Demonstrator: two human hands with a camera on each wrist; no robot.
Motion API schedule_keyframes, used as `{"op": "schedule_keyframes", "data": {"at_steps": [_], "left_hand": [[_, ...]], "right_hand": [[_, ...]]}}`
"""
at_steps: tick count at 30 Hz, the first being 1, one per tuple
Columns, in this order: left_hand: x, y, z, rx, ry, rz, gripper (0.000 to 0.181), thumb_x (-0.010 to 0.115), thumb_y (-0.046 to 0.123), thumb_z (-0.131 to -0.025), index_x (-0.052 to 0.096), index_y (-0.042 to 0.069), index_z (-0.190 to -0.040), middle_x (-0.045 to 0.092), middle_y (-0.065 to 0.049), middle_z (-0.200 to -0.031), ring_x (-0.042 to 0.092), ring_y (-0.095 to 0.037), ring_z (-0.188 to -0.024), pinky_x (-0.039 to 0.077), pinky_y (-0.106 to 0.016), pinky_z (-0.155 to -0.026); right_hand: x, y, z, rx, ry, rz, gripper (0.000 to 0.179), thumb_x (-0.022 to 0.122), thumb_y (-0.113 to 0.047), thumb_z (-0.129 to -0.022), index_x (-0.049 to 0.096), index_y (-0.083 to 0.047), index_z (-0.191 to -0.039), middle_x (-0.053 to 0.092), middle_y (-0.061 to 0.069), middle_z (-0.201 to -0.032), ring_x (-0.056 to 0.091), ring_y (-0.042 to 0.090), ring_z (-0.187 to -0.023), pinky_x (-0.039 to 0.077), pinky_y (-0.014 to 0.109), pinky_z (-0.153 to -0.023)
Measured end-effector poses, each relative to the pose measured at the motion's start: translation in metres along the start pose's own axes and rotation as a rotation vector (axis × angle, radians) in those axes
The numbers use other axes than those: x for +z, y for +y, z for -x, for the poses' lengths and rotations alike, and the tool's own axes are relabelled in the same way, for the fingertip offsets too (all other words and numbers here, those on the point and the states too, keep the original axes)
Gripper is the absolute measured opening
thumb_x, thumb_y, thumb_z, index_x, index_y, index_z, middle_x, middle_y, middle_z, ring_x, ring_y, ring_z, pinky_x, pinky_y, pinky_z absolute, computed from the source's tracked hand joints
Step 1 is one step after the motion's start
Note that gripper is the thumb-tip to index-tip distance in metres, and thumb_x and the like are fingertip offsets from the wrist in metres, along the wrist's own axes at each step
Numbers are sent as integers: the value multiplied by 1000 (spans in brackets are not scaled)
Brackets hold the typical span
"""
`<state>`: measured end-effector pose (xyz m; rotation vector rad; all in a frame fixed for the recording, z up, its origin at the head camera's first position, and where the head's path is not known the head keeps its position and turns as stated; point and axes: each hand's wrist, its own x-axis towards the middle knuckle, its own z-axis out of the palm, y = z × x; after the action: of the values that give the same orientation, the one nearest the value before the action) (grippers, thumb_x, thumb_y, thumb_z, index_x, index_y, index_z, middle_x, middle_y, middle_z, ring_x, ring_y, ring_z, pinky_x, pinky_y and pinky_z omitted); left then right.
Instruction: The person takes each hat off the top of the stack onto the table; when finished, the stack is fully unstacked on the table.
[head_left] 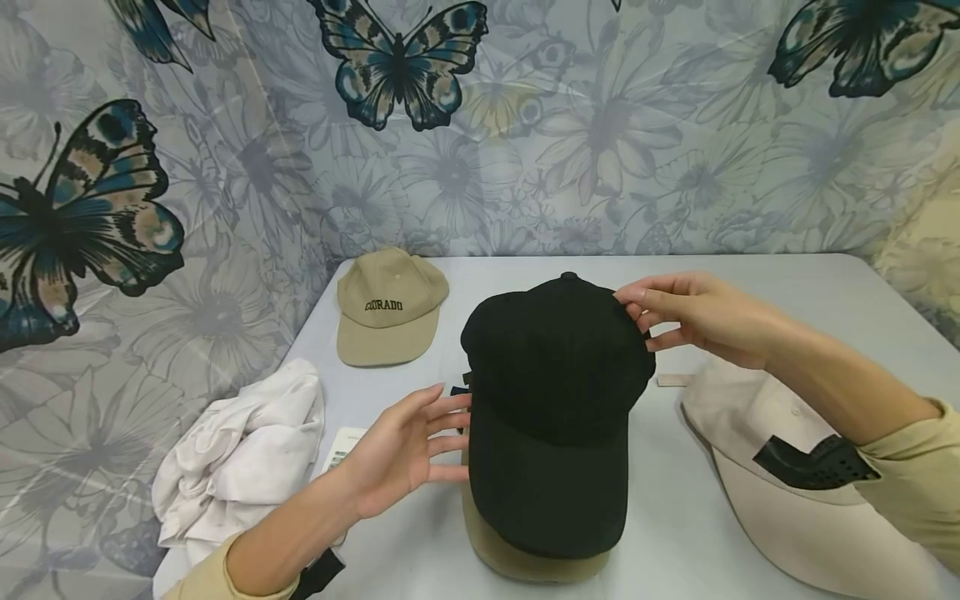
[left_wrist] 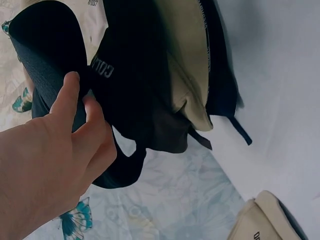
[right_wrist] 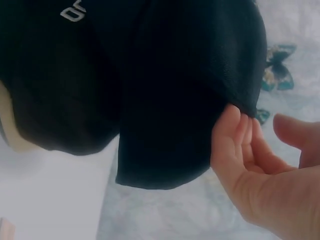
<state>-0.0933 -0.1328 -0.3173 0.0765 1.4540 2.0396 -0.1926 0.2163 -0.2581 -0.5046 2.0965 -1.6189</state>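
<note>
A plain black cap (head_left: 558,400) sits on top of a stack of caps in the middle of the table. Beneath its brim the brim of a tan cap (head_left: 525,562) sticks out. My left hand (head_left: 408,454) has its fingers spread along the black cap's left side. At the crown's upper right, my right hand (head_left: 686,312) touches the edge with its fingertips. In the right wrist view the thumb (right_wrist: 292,131) stands apart from the cap. Side on, the left wrist view shows a black cap with pale lettering (left_wrist: 105,69), a tan cap and a dark cap layered below.
A small tan cap (head_left: 390,312) with dark lettering lies at the back left. To the right is a beige cap (head_left: 780,500), partly under my right forearm. Crumpled white cloth (head_left: 255,450) lies at the left edge, near a white tag (head_left: 343,446).
</note>
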Motion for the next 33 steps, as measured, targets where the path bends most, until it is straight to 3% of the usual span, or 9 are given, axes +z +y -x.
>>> {"op": "schedule_keyframes", "data": {"at_steps": [13,21,33], "left_hand": [[5,20,-3,15,-26,-57,64,34,41,-101,23,-1,-148,23,-19,-149,35,-33,-131,43,-42,-97],[11,32,-6,47,-35,-91,62,34,39,-101,25,-2,-147,28,-19,-145,41,-30,-123,44,-42,-97],[19,56,-23,49,-10,-123,60,32,37,-102,22,1,-149,29,-17,-146,35,-34,-130,41,-44,-99]], "right_hand": [[-16,-14,-3,-22,-1,-21,22,45,-12,-102,64,-13,-114,59,3,-95,59,17,-87,54,35,-78],[-29,-23,-5,-64,-76,-22,26,41,-13,-104,63,-16,-118,63,4,-104,61,19,-94,53,36,-80],[-49,-44,-12,-10,-45,17,25,42,-18,-103,65,-18,-114,63,2,-103,62,18,-94,53,35,-80]]}}
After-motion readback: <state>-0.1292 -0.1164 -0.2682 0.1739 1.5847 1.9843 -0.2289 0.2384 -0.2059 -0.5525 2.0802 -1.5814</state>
